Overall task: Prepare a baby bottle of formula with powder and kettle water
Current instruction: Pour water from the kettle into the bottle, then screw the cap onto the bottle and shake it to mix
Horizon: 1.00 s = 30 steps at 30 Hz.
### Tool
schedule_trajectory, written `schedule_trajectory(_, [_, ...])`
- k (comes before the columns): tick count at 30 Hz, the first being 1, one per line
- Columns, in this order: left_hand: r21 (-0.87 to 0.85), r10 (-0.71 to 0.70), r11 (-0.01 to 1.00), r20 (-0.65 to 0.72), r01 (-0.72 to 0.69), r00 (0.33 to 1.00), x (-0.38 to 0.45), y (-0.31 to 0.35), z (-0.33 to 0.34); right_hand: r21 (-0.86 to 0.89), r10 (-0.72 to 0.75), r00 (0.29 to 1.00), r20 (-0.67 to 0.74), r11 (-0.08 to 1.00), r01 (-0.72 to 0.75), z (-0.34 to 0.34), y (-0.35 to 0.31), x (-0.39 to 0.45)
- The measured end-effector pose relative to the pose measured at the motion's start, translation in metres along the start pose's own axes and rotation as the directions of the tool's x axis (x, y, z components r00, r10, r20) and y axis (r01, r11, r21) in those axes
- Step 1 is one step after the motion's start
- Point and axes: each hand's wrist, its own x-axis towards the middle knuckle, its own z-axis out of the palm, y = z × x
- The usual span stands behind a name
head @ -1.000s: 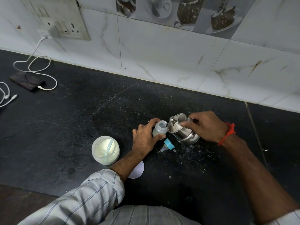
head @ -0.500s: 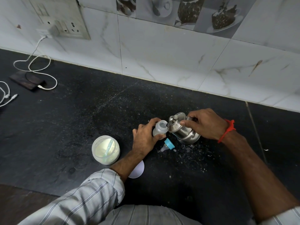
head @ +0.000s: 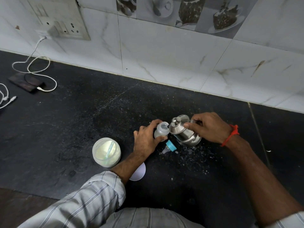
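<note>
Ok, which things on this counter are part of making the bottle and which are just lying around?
In use: clear baby bottle, small steel kettle, open jar of white powder with scoop, blue-ringed teat, white round lid.
Lying about: dark phone, white charging cable, loose white cable.

A dark phone (head: 26,82) lies plugged into a white cable (head: 43,71).

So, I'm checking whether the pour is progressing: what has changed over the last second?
Very little. The right hand with the kettle has drifted slightly up and away, the kettle tipped toward the bottle throughout. The left hand holds the bottle as before. Nothing was taken or let go. The powder jar, teat and phone have not moved.
</note>
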Motion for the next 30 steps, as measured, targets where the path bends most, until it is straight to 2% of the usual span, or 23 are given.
schedule_trajectory(4, [0.005,0.001,1.0,0.0,-0.001,1.0,0.0,0.0,0.0,0.237,0.116,0.993,-0.03,0.966,-0.106,0.015,0.013,-0.015])
schedule_trajectory(7, [0.003,0.004,1.0,-0.002,-0.004,1.0,0.0,0.0,0.0,0.481,0.224,0.974,-0.046,0.859,-0.175,0.035,0.024,-0.03])
schedule_trajectory(11, [-0.009,0.009,1.0,0.009,-0.009,1.0,0.0,-0.001,-0.001,0.615,0.316,0.947,-0.06,0.759,-0.214,0.068,0.042,-0.059])
schedule_trajectory(16, [0.009,0.023,1.0,0.01,-0.023,1.0,0.0,-0.001,-0.001,0.843,0.493,0.862,-0.121,0.509,-0.173,0.101,0.049,-0.111])
schedule_trajectory(18, [0.013,0.025,1.0,0.009,-0.026,1.0,0.001,-0.002,-0.001,0.896,0.551,0.824,-0.13,0.421,-0.14,0.111,0.051,-0.135])
schedule_trajectory(21, [0.028,0.026,0.999,0.011,-0.026,1.0,0.002,-0.003,0.0,0.924,0.623,0.77,-0.137,0.36,-0.127,0.121,0.053,-0.165])
schedule_trajectory(25, [0.039,0.021,0.999,0.016,-0.022,1.0,0.002,-0.003,0.002,0.94,0.671,0.723,-0.166,0.33,-0.091,0.138,0.055,-0.19])
schedule_trajectory(30, [0.044,0.021,0.999,0.015,-0.022,1.0,0.002,-0.002,0.0,0.933,0.679,0.708,-0.195,0.35,-0.08,0.149,0.051,-0.201])
